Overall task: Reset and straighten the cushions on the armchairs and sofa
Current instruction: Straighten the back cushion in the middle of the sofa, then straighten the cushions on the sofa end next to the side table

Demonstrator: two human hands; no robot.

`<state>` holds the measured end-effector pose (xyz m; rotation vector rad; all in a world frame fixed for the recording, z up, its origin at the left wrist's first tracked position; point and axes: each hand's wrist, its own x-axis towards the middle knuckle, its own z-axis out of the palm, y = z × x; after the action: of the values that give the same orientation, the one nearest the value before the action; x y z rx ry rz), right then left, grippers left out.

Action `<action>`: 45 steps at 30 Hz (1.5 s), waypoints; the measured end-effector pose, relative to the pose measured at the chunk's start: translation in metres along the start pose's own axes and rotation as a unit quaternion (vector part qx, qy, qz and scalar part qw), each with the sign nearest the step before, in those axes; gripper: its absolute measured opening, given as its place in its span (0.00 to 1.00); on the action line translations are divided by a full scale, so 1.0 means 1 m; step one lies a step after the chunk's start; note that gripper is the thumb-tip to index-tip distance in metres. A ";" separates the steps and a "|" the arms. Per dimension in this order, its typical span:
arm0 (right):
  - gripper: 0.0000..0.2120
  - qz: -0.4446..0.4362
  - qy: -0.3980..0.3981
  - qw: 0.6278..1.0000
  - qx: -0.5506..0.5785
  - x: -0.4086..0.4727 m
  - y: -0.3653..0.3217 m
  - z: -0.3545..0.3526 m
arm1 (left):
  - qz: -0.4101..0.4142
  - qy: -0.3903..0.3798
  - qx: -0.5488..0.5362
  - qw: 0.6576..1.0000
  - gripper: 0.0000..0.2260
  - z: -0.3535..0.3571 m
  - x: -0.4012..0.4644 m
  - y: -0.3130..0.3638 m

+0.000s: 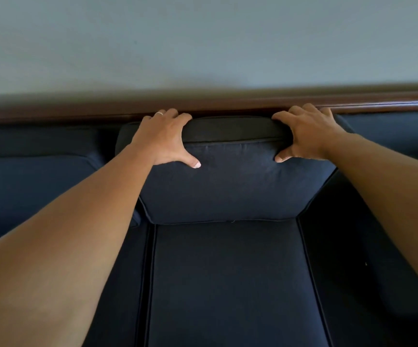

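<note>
Wall (pixel 203 41) fills everything beyond my fingertips, plain grey-blue, soft with blur.

Sofa (pixel 228 284): dark navy fabric, spreading out below and to both sides of my hands. The seat cushion (pixel 228 284) lies under my wrists and runs back toward me, piped seams down each edge. To the outside of my left fingers I see a second back cushion (pixel 32 186), sitting lower and further out. To the outside of my right fingers the fabric goes dark; I cannot tell what is cushion and what is frame there.

Wooden rail (pixel 378 105): dark brown, running the full width just behind my fingertips, between sofa and wall.

Back cushion (pixel 228 181): the one I am handling. It stands upright against the sofa back, centred above the seat cushion, its bottom edge meeting the seat. Its top edge sits between my two hands and just under the rail.

Left hand (pixel 161 139): fingers hooked over the top left corner of the back cushion, thumb spread down across its front face. It grips the cushion.

Right hand (pixel 305 134): same hold on the top right corner, fingers curled over the top, thumb pressed on the front. Fingertips on both hands drop behind the cushion and I lose sight of them.

Ring (pixel 160 113): pale band on one left finger, close by the rail.
</note>
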<state>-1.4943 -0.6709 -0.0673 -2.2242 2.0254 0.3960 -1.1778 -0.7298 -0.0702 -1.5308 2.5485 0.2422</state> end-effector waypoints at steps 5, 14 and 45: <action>0.52 0.014 0.026 1.000 -0.005 -0.010 -0.005 0.020 | 0.003 -0.003 0.028 1.000 0.55 0.007 0.000 0.001; 0.50 0.014 0.035 0.998 0.048 -0.032 0.009 0.023 | 0.033 -0.040 0.113 0.992 0.56 -0.005 0.004 0.030; 0.24 0.272 0.088 0.930 0.232 -0.346 0.439 0.153 | 0.342 -0.074 0.015 0.937 0.19 -0.012 0.116 0.644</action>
<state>-1.9738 -0.3455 -0.0815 -1.4517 2.4874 -0.2436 -1.8019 -0.5333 -0.0476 -0.5297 2.8332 0.3732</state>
